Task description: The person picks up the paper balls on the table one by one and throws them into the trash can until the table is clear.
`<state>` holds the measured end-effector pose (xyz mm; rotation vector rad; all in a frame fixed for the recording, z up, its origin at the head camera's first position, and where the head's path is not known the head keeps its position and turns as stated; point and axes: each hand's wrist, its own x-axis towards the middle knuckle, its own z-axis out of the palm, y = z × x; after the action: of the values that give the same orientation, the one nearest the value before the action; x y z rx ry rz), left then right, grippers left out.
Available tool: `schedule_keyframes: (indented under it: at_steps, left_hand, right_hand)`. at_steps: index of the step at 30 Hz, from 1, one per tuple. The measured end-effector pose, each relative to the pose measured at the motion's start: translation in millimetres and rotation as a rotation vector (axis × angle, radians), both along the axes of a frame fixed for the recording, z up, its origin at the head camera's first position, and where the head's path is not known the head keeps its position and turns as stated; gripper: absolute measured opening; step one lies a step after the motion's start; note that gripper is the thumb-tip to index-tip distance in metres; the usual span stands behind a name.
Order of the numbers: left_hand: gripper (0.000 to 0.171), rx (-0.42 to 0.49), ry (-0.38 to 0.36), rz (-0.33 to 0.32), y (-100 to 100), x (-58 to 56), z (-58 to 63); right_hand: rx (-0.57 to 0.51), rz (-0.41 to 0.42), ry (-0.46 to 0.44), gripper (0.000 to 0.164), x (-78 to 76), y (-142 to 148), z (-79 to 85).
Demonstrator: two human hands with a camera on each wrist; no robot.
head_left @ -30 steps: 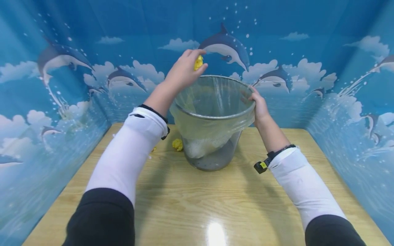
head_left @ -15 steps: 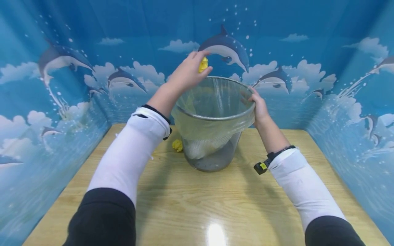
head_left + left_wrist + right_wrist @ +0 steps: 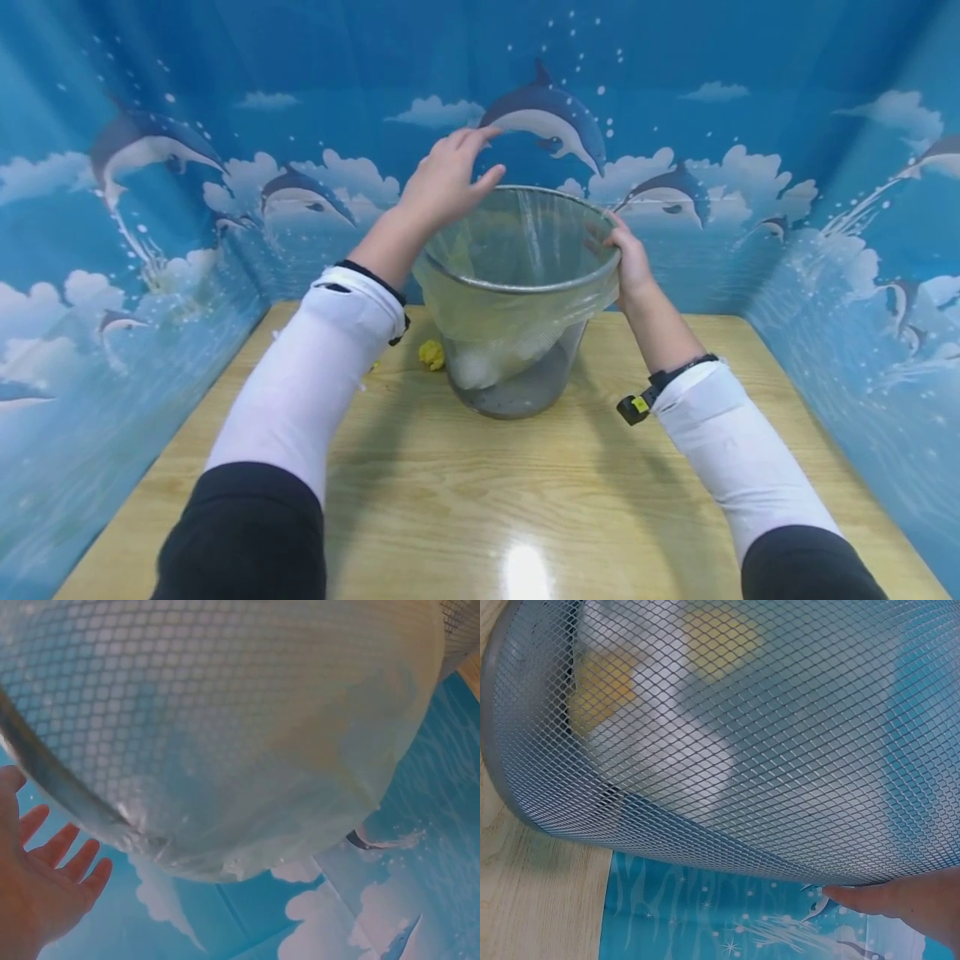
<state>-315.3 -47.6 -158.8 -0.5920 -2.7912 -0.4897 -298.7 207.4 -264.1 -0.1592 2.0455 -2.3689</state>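
Observation:
A grey mesh wastebasket (image 3: 517,402) stands upright at the back of the table, lined with a translucent plastic bag (image 3: 487,317) folded over its rim. My left hand (image 3: 447,179) is over the left of the rim, fingers spread, holding nothing. Its straightened fingers also show beside the bag in the left wrist view. At the right of the rim my right hand (image 3: 632,260) grips the wastebasket, thumb outside. Through the mesh in the right wrist view, yellow crumpled paper (image 3: 604,686) and a crumpled white piece (image 3: 697,765) show inside.
A yellow crumpled paper ball (image 3: 432,355) lies on the wooden table (image 3: 465,492) just left of the wastebasket. Small yellow bits are near the left sleeve. A blue dolphin-print curtain (image 3: 337,75) surrounds the table's back and sides.
My left hand has let go of the yellow paper ball it held above the rim; its fingers have spread and moved slightly left. My right hand keeps its grip.

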Motion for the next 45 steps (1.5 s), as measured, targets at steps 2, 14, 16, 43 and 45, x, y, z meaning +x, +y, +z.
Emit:
schedule_keyframes:
  at_steps: [2,14,16,43,45]
  left_hand:
    - [0.061,-0.001,0.015,-0.001,-3.4,-0.1,0.2]
    - [0.060,0.038,0.073,0.085,-36.8,-0.7,-6.3]
    - [0.060,0.047,0.095,0.114,-42.9,-1.8,-10.0]
    - [0.063,0.179,0.014,0.333,-140.9,-13.8,-91.9]
    - [0.064,0.176,0.003,0.344,-146.1,-15.0,-98.4]
  right_hand:
    - [-0.010,-0.004,-0.004,0.071,0.2,-0.1,0.3]
    - [0.037,-0.025,-0.013,0.070,-3.3,-0.2,0.0]
    - [0.031,-0.026,-0.012,0.070,-2.9,-0.2,-0.8]
    - [0.044,-0.045,-0.036,0.070,-2.9,-0.6,-1.4]
    - [0.044,-0.044,-0.035,0.070,-2.3,-0.9,-0.9]
